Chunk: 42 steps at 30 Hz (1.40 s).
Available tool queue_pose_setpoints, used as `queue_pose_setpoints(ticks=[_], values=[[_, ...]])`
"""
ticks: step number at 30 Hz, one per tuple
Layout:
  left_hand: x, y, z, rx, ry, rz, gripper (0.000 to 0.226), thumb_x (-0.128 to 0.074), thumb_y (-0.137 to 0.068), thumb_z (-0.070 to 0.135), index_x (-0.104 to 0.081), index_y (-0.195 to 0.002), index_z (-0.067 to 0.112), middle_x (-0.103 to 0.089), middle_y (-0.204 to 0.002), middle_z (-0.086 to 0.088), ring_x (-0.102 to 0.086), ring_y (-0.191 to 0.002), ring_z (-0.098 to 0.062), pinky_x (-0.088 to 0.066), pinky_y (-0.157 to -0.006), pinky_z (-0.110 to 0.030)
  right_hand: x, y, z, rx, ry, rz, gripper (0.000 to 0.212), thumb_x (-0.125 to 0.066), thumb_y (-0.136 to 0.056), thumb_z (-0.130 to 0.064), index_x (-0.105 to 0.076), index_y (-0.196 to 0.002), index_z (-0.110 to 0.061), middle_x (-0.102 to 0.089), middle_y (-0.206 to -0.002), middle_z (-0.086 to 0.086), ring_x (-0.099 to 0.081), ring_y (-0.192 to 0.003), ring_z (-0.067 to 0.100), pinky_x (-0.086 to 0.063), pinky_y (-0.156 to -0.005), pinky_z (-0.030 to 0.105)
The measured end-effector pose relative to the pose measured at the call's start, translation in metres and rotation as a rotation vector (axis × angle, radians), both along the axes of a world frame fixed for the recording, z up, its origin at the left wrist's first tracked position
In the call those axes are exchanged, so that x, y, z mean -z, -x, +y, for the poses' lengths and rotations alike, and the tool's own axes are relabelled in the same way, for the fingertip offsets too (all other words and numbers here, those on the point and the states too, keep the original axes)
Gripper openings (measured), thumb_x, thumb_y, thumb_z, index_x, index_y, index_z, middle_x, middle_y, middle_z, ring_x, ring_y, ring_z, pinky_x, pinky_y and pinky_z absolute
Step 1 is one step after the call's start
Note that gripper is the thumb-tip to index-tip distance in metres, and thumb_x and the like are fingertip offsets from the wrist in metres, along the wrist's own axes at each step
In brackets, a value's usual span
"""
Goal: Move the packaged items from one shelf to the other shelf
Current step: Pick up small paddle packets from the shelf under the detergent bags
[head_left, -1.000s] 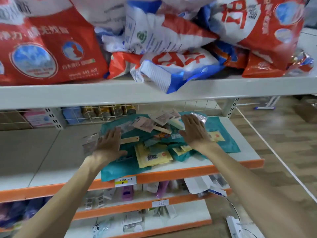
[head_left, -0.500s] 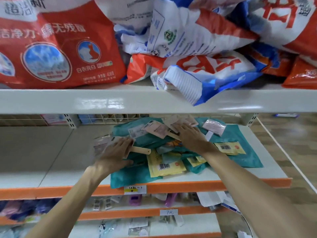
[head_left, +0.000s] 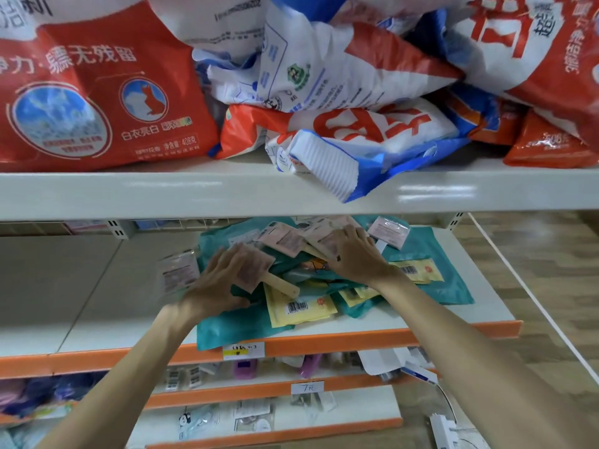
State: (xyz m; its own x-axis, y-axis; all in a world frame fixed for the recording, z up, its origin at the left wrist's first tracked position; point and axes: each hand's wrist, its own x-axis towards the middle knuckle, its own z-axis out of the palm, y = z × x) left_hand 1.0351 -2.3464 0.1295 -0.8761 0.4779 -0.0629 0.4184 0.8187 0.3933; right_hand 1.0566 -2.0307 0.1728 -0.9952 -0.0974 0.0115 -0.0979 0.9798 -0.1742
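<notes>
A heap of small packaged items lies on the middle shelf [head_left: 453, 328]: teal bags [head_left: 431, 273], yellow barcode packets [head_left: 301, 307], pink packets [head_left: 282, 238] and a clear packet [head_left: 178, 273] at the left edge. My left hand [head_left: 217, 283] lies with spread fingers on a pink packaged brush with a wooden handle [head_left: 282, 283]. Further back, my right hand [head_left: 359, 257] presses on pink packets at the top of the heap, its fingers slightly bent. Neither hand visibly lifts anything.
Directly above, the upper shelf [head_left: 162, 192] carries big red, white and blue detergent bags [head_left: 97, 92], one hanging over its front edge. The middle shelf's left part [head_left: 64, 286] is bare. Lower shelves [head_left: 259, 387] hold small goods. Wooden floor lies to the right.
My left hand has slid right off the clear packet onto the packaged brush. My right hand has shifted a little toward the heap's middle. The view has moved closer.
</notes>
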Motion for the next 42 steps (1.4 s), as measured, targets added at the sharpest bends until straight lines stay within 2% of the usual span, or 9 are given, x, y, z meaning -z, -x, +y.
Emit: queue_pose_setpoints(ticks=[5,8,11,15,23,25,31,36,42], values=[[0.005,-0.006,0.000,-0.058,0.049,0.011,0.106,-0.080,-0.073,0.045,-0.012,-0.154,0.037,-0.005,-0.163,0.016,-0.007,-0.150,-0.016,-0.022,-0.118,-0.051,0.011,0.004,-0.013,0.041,-0.013,-0.048,0.099,-0.052,-0.080,-0.076,-0.026,-0.149,-0.010,-0.026,-0.158,0.011,-0.025,-0.144,0.033,-0.023,-0.116,0.053],[0.004,-0.008,0.001,-0.070,0.034,0.034,0.098,-0.078,-0.077,0.040,-0.018,-0.154,0.035,-0.011,-0.162,0.013,-0.014,-0.149,-0.017,-0.025,-0.116,-0.049,0.007,-0.005,-0.017,0.010,-0.002,0.000,0.070,-0.066,-0.087,-0.048,-0.041,-0.141,-0.011,-0.047,-0.145,0.006,-0.047,-0.131,0.027,-0.039,-0.107,0.044],[0.002,-0.006,-0.004,-0.040,0.031,0.049,0.091,-0.076,-0.080,0.037,-0.021,-0.153,0.036,-0.017,-0.161,0.012,-0.023,-0.146,-0.019,-0.033,-0.112,-0.049,-0.005,-0.017,-0.021,-0.064,-0.062,0.065,0.029,-0.058,-0.095,-0.028,-0.055,-0.118,-0.010,-0.064,-0.115,0.007,-0.066,-0.098,0.025,-0.054,-0.078,0.035],[-0.007,-0.007,-0.005,0.062,-0.102,0.147,0.075,-0.078,-0.080,0.018,-0.041,-0.145,0.025,-0.037,-0.153,0.007,-0.041,-0.137,-0.022,-0.040,-0.105,-0.040,-0.038,-0.022,-0.014,0.069,0.107,0.143,0.024,-0.040,-0.102,-0.023,-0.052,-0.087,-0.010,-0.054,-0.074,-0.002,-0.053,-0.063,0.017,-0.032,-0.048,0.025],[-0.005,-0.007,-0.004,0.016,-0.010,0.106,0.081,-0.075,-0.080,0.019,-0.032,-0.147,0.034,-0.029,-0.156,0.010,-0.035,-0.140,-0.024,-0.043,-0.103,-0.049,-0.008,-0.015,0.023,0.515,0.777,-0.085,0.028,-0.049,-0.096,-0.014,-0.064,-0.087,0.008,-0.070,-0.084,0.014,-0.071,-0.080,0.031,-0.061,-0.067,0.044],[-0.003,-0.008,-0.002,-0.009,0.007,0.089,0.083,-0.075,-0.080,0.022,-0.029,-0.148,0.037,-0.026,-0.157,0.010,-0.034,-0.140,-0.024,-0.043,-0.102,-0.050,0.006,-0.017,0.027,0.577,0.777,-0.071,0.031,-0.056,-0.095,-0.021,-0.066,-0.087,0.007,-0.072,-0.082,0.014,-0.071,-0.079,0.033,-0.061,-0.070,0.047],[-0.005,-0.008,-0.002,-0.021,-0.012,0.200,0.056,-0.072,-0.085,0.031,-0.050,-0.136,0.037,-0.047,-0.146,0.008,-0.048,-0.126,-0.027,-0.045,-0.097,-0.047,0.012,-0.016,0.026,0.591,0.576,-0.043,0.032,-0.063,-0.093,-0.031,-0.063,-0.080,-0.001,-0.063,-0.068,0.004,-0.051,-0.052,0.014,-0.037,-0.046,0.023],[-0.020,0.002,-0.009,0.011,-0.067,0.214,0.037,-0.071,-0.087,0.022,-0.064,-0.122,0.034,-0.068,-0.120,0.003,-0.062,-0.102,-0.019,-0.051,-0.084,-0.034,0.012,-0.013,0.033,0.557,0.664,-0.102,0.028,-0.066,-0.091,-0.029,-0.064,-0.088,-0.001,-0.066,-0.074,0.003,-0.056,-0.054,0.012,-0.040,-0.046,0.019],[-0.072,0.008,0.003,-0.246,-0.536,0.116,0.011,-0.075,-0.084,0.022,-0.070,-0.091,0.030,-0.069,-0.077,0.010,-0.063,-0.069,-0.007,-0.049,-0.061,-0.022,0.010,-0.011,0.035,0.532,0.645,-0.101,0.028,-0.066,-0.091,-0.031,-0.064,-0.088,-0.003,-0.070,-0.079,0.006,-0.065,-0.063,0.017,-0.051,-0.053,0.025]])
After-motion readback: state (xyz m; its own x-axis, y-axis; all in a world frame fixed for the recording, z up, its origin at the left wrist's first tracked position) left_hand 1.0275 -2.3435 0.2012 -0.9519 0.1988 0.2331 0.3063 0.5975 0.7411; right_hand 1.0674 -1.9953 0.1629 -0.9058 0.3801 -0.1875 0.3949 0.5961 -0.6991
